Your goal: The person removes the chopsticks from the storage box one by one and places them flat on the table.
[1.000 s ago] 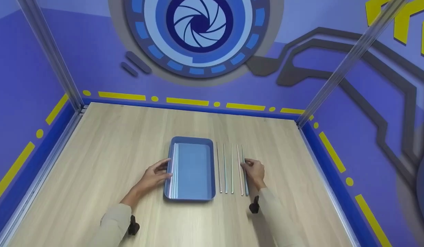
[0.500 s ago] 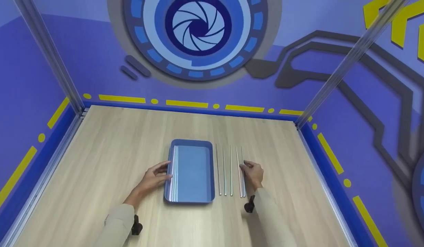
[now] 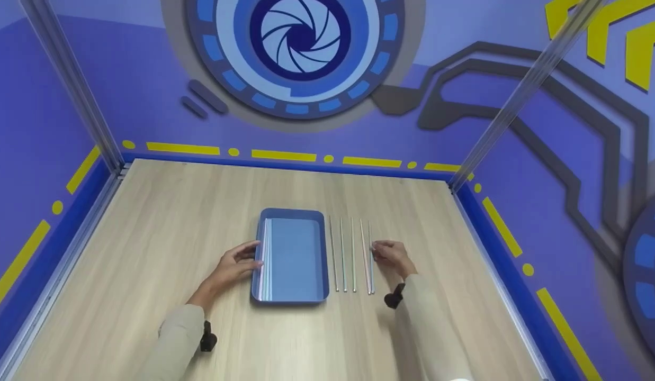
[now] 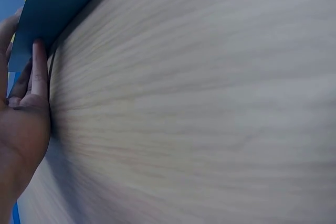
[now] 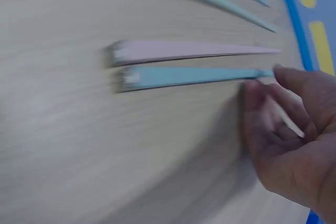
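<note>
A blue rectangular tray (image 3: pixel 298 302) stands on the table, with several pale chopsticks (image 3: pixel 267 259) lying lengthwise along its left inner side. My left hand (image 3: pixel 233 267) rests against the tray's left wall, fingers extended; the left wrist view has a straight finger (image 4: pixel 39 69) flat on the outer wall. Right of the tray lies a row of several chopsticks, among them a green one (image 3: pixel 353 254). A pink chopstick (image 5: pixel 173 51) and a blue chopstick (image 5: pixel 184 76) lie close together at its right end. My right hand (image 3: pixel 395 256) is beside the blue chopstick, fingertips right at it, thumb and finger apart.
The light wooden table (image 3: pixel 173 211) ends at purple-blue panels with yellow marks at the back and sides. Metal posts (image 3: pixel 83 100) rise at both back corners. Both sleeves carry a small black wrist mount (image 3: pixel 394 296).
The blue chopstick has come leftward to lie close to the pink one. My right hand has then shifted slightly right, off it. The left hand stays at the tray; the head view tilts a little.
</note>
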The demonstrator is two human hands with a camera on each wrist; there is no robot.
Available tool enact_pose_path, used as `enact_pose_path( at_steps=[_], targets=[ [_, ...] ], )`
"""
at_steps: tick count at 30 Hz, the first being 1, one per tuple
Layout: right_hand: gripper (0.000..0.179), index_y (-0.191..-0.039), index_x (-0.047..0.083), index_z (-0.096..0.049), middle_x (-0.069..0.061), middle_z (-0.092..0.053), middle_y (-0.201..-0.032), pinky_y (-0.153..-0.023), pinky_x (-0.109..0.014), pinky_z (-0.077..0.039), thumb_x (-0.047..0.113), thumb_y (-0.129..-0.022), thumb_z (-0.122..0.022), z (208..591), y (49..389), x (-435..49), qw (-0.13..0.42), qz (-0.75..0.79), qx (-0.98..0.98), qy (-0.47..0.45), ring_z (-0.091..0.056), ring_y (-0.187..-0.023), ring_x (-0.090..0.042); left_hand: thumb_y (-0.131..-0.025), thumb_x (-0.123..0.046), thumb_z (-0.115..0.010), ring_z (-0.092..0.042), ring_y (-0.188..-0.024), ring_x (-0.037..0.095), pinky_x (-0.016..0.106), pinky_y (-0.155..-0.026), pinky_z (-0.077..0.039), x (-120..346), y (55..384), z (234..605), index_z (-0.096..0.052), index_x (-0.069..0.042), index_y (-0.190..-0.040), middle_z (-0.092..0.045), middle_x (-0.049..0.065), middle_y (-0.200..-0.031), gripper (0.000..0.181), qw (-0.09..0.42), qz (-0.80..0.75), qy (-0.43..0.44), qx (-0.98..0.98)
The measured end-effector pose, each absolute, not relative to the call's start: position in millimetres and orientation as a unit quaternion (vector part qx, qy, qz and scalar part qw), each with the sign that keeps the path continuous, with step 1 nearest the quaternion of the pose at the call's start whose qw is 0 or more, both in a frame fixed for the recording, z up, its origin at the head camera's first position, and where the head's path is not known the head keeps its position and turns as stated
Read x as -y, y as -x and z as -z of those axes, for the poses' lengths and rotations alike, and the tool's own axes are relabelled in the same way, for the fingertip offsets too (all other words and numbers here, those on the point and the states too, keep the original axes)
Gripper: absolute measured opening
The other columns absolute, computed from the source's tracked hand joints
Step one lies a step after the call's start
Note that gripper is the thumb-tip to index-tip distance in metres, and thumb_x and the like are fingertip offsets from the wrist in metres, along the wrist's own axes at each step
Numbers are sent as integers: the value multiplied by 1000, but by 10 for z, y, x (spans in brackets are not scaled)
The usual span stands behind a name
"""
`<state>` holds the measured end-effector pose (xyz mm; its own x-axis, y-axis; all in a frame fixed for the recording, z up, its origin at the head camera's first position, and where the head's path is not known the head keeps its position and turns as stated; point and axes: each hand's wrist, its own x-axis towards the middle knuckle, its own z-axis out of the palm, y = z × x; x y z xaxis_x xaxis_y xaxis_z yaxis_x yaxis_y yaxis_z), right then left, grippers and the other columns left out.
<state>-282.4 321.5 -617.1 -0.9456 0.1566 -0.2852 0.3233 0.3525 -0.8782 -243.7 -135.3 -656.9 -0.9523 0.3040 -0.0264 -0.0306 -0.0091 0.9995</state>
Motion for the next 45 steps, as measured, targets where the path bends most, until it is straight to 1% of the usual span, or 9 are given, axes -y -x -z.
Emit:
enact_pose_path(
  at_steps=[3,7,17,24,33,36,38,42,45],
  targets=[
    [43,-134,-14,-57,-29,-69,-120,-92,-38,-61,13,-101,-62,6026,2910,-3235,108,573,-803,-124,-72,-102,-29,-92,-5,-74,-52,-132,42,18,-96,-53,1370,2449,6546,-44,2,-152,-49,32,-147,67,109,-701,-106,-697],
    [44,-136,-12,-56,-29,-68,-120,-94,-40,-60,13,-101,-64,5893,2990,-3062,111,576,-804,-93,-71,-102,-29,-92,-6,-75,-51,-133,44,17,-96,-52,1374,2447,6547,-45,1,-151,-50,30,-147,67,105,-698,-98,-702],
    [36,-131,-10,-62,-22,-72,-105,-84,-34,-63,11,-101,-62,5614,3155,-2158,111,600,-792,-5,-72,-90,-25,-96,-12,-72,-50,-132,42,20,-96,-53,1361,2445,6601,-41,2,-153,-49,32,-146,67,117,-683,-131,-709],
    [34,-130,-12,-61,-29,-71,-115,-92,-41,-62,7,-102,-58,5748,3160,-1580,173,571,-801,50,-73,-98,-31,-95,-11,-73,-52,-131,38,20,-96,-53,1373,2469,6635,-42,0,-153,-49,30,-146,67,127,-690,-120,-703],
    [39,-137,-11,-55,-32,-66,-127,-102,-45,-57,6,-101,-59,5992,3113,-1002,277,576,-768,21,-67,-120,-40,-96,-14,-72,-51,-131,38,22,-95,-55,1423,2457,6597,-42,-4,-154,-48,29,-148,67,137,-696,-107,-697],
    [40,-134,-8,-57,-29,-67,-124,-99,-42,-58,6,-97,-65,6035,3099,-836,273,577,-770,1,-69,-117,-38,-96,-15,-73,-52,-131,36,22,-95,-54,1424,2450,6598,-43,-6,-154,-49,28,-148,67,137,-690,-100,-703],
    [40,-131,-7,-60,-25,-69,-118,-93,-39,-61,5,-93,-70,6076,3092,-746,258,564,-785,-2,-72,-108,-35,-96,-16,-72,-53,-131,35,23,-96,-55,1416,2445,6601,-42,-6,-155,-48,28,-148,67,143,-690,-101,-703],
    [35,-116,-6,-67,-16,-73,-94,-72,-33,-64,-1,-83,-78,6165,3114,-645,191,525,-829,12,-75,-80,-26,-96,-16,-72,-55,-130,35,22,-96,-55,1378,2463,6594,-41,-4,-155,-48,28,-148,67,140,-692,-108,-700],
    [31,-110,-7,-69,-17,-74,-89,-66,-33,-64,-6,-81,-78,6181,3089,-595,155,507,-848,10,-74,-73,-26,-96,-15,-72,-54,-130,38,20,-94,-54,1379,2453,6600,-41,-2,-154,-48,29,-149,67,132,-691,-110,-702]
  ],
)
